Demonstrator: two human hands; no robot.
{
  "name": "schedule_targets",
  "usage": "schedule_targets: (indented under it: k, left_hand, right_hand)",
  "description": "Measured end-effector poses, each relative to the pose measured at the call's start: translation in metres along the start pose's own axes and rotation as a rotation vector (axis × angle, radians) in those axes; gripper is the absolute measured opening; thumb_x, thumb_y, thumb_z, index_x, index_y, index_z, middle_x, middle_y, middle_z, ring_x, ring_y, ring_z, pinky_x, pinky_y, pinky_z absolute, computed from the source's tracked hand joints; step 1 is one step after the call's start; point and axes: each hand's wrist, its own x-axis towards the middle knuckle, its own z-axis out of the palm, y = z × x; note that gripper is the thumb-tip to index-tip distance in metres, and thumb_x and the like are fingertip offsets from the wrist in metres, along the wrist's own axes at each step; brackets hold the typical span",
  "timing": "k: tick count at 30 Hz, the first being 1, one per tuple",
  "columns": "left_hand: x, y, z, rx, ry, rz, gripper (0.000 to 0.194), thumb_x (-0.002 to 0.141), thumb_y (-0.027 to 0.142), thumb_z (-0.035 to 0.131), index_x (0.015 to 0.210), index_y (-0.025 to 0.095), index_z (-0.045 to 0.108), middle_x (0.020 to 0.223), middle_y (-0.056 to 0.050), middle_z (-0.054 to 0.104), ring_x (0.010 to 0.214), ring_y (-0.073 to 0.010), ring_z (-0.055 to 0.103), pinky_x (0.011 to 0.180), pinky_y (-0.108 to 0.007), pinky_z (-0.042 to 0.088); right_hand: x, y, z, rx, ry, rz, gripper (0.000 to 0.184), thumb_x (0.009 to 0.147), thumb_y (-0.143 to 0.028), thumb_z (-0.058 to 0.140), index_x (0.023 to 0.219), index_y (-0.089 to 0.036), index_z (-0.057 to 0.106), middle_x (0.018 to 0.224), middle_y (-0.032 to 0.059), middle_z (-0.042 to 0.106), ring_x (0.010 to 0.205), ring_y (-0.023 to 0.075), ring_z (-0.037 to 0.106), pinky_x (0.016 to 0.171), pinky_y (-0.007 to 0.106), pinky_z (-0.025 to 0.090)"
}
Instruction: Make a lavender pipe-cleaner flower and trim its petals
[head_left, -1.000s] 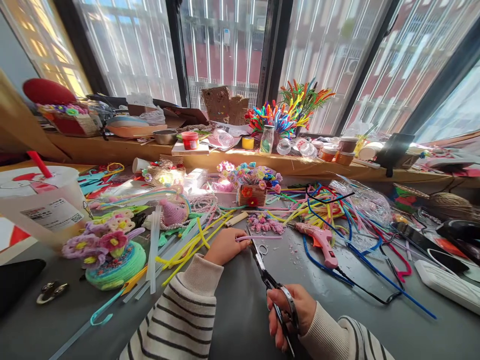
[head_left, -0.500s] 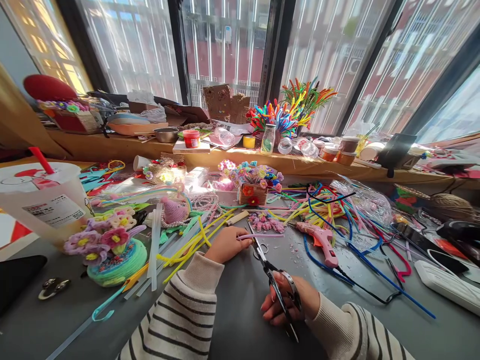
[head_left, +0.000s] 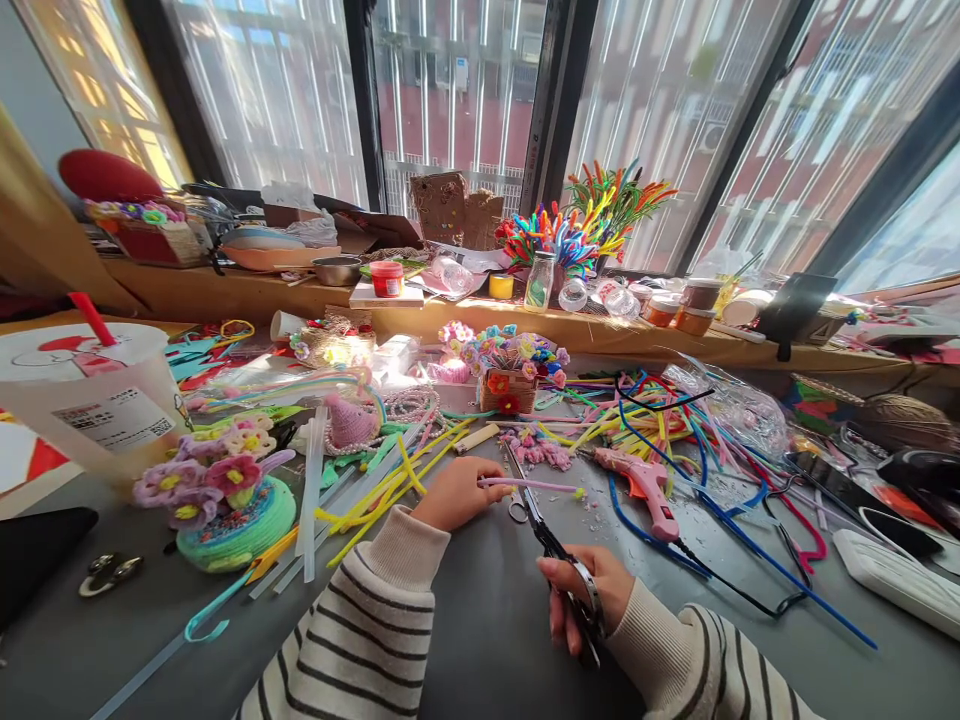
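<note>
Between the pinched fingers of my left hand is a light purple pipe cleaner. It points right and ends in a small yellow-green tip. My right hand has its fingers through the handles of a pair of scissors, whose blades point up and away. The blades pass by the pipe cleaner, close to my left fingertips; I cannot tell if they touch it. Just left of the blades lies a small metal ring. Behind them sits a heap of pink fuzzy pieces.
To the right lie a pink glue gun with a black cord and a tangle of pipe cleaners. On the left stand a drink cup, a green flower-topped piece and clear glue sticks. A flower basket is farther back.
The scissors have turned slightly in my right hand, and their handles look closer together. The pipe cleaner's yellow-green tip now shows, farther right. The whole view has shifted a little.
</note>
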Motion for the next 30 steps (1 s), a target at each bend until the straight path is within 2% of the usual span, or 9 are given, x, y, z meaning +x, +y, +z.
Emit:
schedule_targets:
  k: [4, 7, 10, 13, 16, 20, 25, 30]
  left_hand:
    - [-0.003, 0.000, -0.004, 0.011, 0.044, 0.013, 0.023, 0.067, 0.033, 0.046, 0.071, 0.017, 0.061, 0.067, -0.001, 0.059, 0.062, -0.0122, 0.049, 0.056, -0.020, 0.034]
    - [-0.009, -0.001, -0.015, -0.006, 0.060, 0.004, 0.022, 0.066, 0.032, 0.047, 0.072, 0.016, 0.061, 0.070, -0.001, 0.060, 0.065, -0.0126, 0.050, 0.057, -0.020, 0.034]
    - [-0.020, -0.002, -0.032, -0.042, -0.109, 0.006, 0.021, 0.066, 0.032, 0.047, 0.062, 0.015, 0.060, 0.056, 0.001, 0.056, 0.056, -0.0105, 0.048, 0.053, -0.019, 0.034]
    - [-0.032, -0.003, -0.048, -0.060, -0.184, -0.074, 0.025, 0.066, 0.035, 0.048, 0.055, 0.015, 0.058, 0.051, 0.001, 0.054, 0.053, -0.0100, 0.047, 0.052, -0.019, 0.034]
    - [-0.042, -0.006, -0.058, -0.044, -0.250, -0.175, 0.033, 0.065, 0.045, 0.046, 0.057, 0.016, 0.059, 0.050, 0.001, 0.055, 0.051, -0.0112, 0.049, 0.049, -0.019, 0.033]
    - [-0.046, -0.012, -0.062, -0.008, -0.193, -0.221, 0.041, 0.067, 0.051, 0.040, 0.060, 0.016, 0.060, 0.054, 0.000, 0.058, 0.055, -0.0122, 0.052, 0.052, -0.019, 0.034]
    - [-0.037, -0.025, -0.062, 0.065, 0.012, -0.237, 0.044, 0.071, 0.049, 0.032, 0.059, 0.016, 0.058, 0.053, 0.000, 0.057, 0.055, -0.0127, 0.051, 0.055, -0.020, 0.034]
    - [-0.027, -0.043, -0.067, 0.173, 0.138, -0.395, 0.046, 0.070, 0.052, 0.029, 0.054, 0.017, 0.054, 0.047, -0.001, 0.055, 0.051, -0.0155, 0.051, 0.051, -0.023, 0.032]
  right_hand:
    - [-0.002, 0.002, 0.000, -0.007, -0.023, -0.004, 0.042, 0.054, -0.053, 0.055, 0.056, -0.015, 0.037, 0.036, -0.0011, 0.053, 0.024, 0.0074, 0.044, 0.026, 0.016, 0.028]
    - [-0.005, 0.005, 0.003, -0.087, -0.019, -0.038, 0.040, 0.056, -0.053, 0.054, 0.059, -0.016, 0.037, 0.039, -0.0015, 0.054, 0.024, 0.0073, 0.043, 0.025, 0.016, 0.027]
    - [-0.005, 0.005, 0.008, -0.282, 0.047, -0.114, 0.035, 0.061, -0.048, 0.053, 0.060, -0.017, 0.039, 0.041, -0.0023, 0.052, 0.028, 0.0075, 0.043, 0.028, 0.018, 0.028]
    - [0.000, 0.000, 0.017, -0.555, 0.191, -0.220, 0.029, 0.063, -0.043, 0.052, 0.054, -0.017, 0.040, 0.040, -0.0030, 0.047, 0.036, 0.0076, 0.043, 0.035, 0.019, 0.027]
    - [0.012, -0.007, 0.027, -0.815, 0.324, -0.281, 0.027, 0.064, -0.037, 0.050, 0.049, -0.017, 0.041, 0.042, -0.0027, 0.044, 0.041, 0.0078, 0.039, 0.041, 0.021, 0.024]
    - [0.024, -0.013, 0.037, -0.998, 0.389, -0.272, 0.024, 0.066, -0.038, 0.047, 0.054, -0.017, 0.048, 0.047, -0.0002, 0.051, 0.045, 0.0102, 0.042, 0.044, 0.022, 0.024]
    - [0.029, -0.019, 0.048, -1.183, 0.429, -0.228, 0.025, 0.065, -0.038, 0.045, 0.071, -0.016, 0.056, 0.067, 0.0089, 0.062, 0.063, 0.0216, 0.055, 0.051, 0.027, 0.031]
    - [0.040, -0.033, 0.063, -1.269, 0.399, -0.187, 0.033, 0.067, -0.037, 0.043, 0.084, -0.012, 0.056, 0.076, 0.0137, 0.062, 0.071, 0.0263, 0.056, 0.058, 0.032, 0.038]
